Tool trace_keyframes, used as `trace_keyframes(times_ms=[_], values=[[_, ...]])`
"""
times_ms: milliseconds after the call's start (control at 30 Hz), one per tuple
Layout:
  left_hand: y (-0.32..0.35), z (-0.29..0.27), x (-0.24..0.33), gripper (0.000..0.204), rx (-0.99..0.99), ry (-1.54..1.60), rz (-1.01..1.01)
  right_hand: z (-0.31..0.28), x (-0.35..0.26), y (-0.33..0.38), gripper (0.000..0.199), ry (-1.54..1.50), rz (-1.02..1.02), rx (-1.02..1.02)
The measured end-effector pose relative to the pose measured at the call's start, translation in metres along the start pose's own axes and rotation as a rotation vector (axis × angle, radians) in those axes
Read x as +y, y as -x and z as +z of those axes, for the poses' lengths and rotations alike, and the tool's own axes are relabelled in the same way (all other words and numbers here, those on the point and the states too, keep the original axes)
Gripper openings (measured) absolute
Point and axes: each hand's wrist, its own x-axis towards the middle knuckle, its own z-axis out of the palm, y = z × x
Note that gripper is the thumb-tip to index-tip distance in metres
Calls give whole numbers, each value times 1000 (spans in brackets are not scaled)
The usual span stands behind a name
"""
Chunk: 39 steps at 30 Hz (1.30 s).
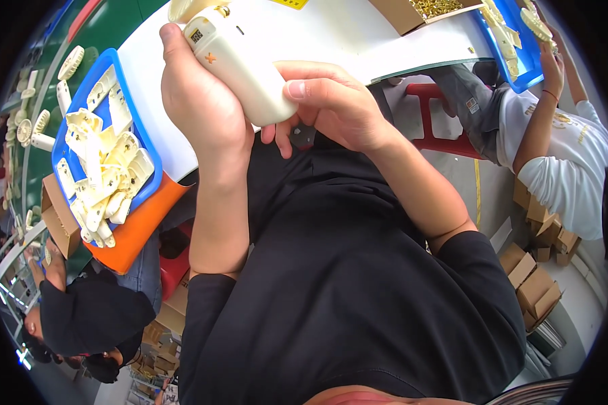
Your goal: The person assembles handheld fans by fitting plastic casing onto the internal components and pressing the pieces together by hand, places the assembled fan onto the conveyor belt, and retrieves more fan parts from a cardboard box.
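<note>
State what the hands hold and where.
A cream, rounded plastic device: the left hand cradles its left side; the right hand grips its near end, on the right.

Bright light, washed-out white tabletop, strong fisheye bending, black corners, blurred left edge

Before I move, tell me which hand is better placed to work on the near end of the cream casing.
Right, I'd judge: the right hand has its thumb at the near end of the cream casing, while the left hand is wrapped along the casing's left side.
</note>
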Motion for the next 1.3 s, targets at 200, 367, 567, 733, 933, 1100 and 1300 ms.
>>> trace_keyframes(times_ms=[200,367,567,733,933,1100,1300], values=[[15,5,12,49,8,-100,107,-4,-1,2,45,-217,11,-105],[21,11,14,50,60,-88,142,0,-7,5,44,-216,39,-81],[6,-4,3,45,-138,105,58,3,-11,9,42,85,-83,-81],[-16,-21,-20,40,-484,416,-56,8,-17,6,41,214,-89,37],[-17,-23,-20,41,-550,515,-76,13,-8,0,40,189,-79,95],[-8,-19,-12,47,-250,246,-1,21,-8,-1,42,270,-62,64],[4,-10,-2,52,-1,69,103,24,-6,-2,43,206,-41,57]])
